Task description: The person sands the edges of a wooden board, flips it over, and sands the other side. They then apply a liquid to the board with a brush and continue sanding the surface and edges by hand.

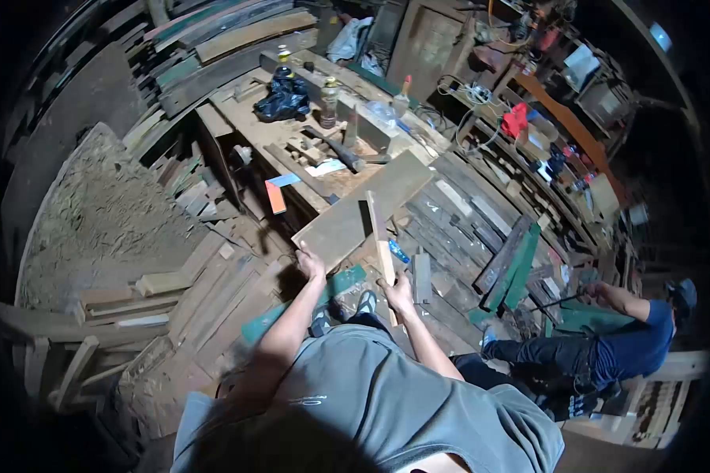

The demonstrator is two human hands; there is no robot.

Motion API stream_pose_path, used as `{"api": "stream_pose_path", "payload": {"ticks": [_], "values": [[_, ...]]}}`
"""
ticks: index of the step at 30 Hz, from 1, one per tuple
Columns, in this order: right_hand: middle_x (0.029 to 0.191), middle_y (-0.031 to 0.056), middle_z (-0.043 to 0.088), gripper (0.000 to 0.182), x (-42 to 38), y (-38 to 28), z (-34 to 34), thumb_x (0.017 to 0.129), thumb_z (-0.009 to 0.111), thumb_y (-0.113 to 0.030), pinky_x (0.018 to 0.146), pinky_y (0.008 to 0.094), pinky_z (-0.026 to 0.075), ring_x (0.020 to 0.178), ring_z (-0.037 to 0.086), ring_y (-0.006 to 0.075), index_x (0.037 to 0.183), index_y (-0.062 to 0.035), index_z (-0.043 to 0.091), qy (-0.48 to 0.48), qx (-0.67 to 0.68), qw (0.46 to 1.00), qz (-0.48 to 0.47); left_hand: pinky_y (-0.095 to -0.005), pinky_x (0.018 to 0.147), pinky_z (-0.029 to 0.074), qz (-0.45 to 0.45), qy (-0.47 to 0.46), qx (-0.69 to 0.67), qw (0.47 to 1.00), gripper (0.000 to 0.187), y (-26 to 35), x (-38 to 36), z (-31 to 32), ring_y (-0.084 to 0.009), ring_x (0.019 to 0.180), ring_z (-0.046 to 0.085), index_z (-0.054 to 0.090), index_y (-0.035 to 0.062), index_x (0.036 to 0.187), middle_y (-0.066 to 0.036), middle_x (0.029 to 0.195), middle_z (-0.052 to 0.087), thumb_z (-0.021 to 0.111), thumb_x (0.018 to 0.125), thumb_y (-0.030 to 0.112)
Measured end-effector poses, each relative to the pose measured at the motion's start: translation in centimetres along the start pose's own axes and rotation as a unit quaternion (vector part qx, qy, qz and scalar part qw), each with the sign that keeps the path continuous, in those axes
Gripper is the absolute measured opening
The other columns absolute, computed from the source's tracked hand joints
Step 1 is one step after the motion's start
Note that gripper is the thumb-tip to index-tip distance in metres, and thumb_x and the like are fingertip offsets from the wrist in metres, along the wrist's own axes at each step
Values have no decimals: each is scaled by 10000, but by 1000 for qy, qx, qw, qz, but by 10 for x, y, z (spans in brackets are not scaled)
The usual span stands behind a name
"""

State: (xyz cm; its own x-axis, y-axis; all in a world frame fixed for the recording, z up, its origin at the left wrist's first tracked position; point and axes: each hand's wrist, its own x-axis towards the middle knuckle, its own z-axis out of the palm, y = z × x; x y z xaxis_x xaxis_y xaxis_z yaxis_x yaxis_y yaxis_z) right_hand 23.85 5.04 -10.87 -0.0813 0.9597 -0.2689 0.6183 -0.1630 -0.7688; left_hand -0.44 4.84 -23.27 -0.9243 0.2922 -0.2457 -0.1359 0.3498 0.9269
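Observation:
My left hand [311, 263] grips the near left corner of a wide wooden board [347, 223], which slants away over the workbench's [248, 152] front corner. A narrow wooden strip [380, 232] is in my right hand [397, 292], its fingers wrapped round the lower part. The strip points away from me, and its far end overlaps the board in this view. A dark shadow falls on the board beside the strip. Left of the board, a try square [277, 194] with an orange stock and a pale blue blade lies at the bench's edge.
On the bench are a mallet-like tool [341, 151], a black plastic bag [282, 98] and a bottle [329, 102]. Planks [450, 229] cover the floor to the right. Another person [631, 339] bends over at the right. Stacked timber [237, 39] stands behind.

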Motion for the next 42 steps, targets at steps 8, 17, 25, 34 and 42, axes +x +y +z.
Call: {"api": "stream_pose_path", "payload": {"ticks": [8,17,25,34,42], "values": [[1107,272,711,603,-15,-3,-12,783,801,-316,915,455,536,1053,697,374,1229,44,614,-17,18,1000,15,-606,845,475,36,-29,163,986,789,36,21,-30,-545,963,632,612,-96,1079,-367,965,665,329,1053,641],[1004,262,727,483,-19,-3,-7,784,787,-292,838,446,557,974,722,384,1102,28,613,-19,-51,998,-29,-577,853,482,73,-9,168,983,782,32,92,-35,-513,941,651,654,-99,824,-351,879,665,388,1054,600],[1019,309,716,651,-23,-28,3,809,785,-357,857,515,566,991,709,456,1265,29,525,-86,-137,985,-64,-571,1041,347,263,51,188,945,419,90,6,-58,-450,1199,497,521,7,1256,-269,1226,557,609,990,318],[1073,394,666,792,-32,-66,33,821,792,-362,895,541,555,1066,663,524,1352,108,442,-125,-111,983,-81,-485,929,495,224,-166,138,950,541,90,-70,-40,-431,1043,620,550,-88,1178,-288,1093,620,690,945,380],[897,351,693,858,-24,-69,54,822,784,-257,739,538,582,841,704,510,1431,141,328,-156,-106,970,-154,-530,972,510,-20,-228,186,956,749,113,-80,-45,-523,1128,639,487,-167,1253,-408,1148,645,597,968,518]]}}
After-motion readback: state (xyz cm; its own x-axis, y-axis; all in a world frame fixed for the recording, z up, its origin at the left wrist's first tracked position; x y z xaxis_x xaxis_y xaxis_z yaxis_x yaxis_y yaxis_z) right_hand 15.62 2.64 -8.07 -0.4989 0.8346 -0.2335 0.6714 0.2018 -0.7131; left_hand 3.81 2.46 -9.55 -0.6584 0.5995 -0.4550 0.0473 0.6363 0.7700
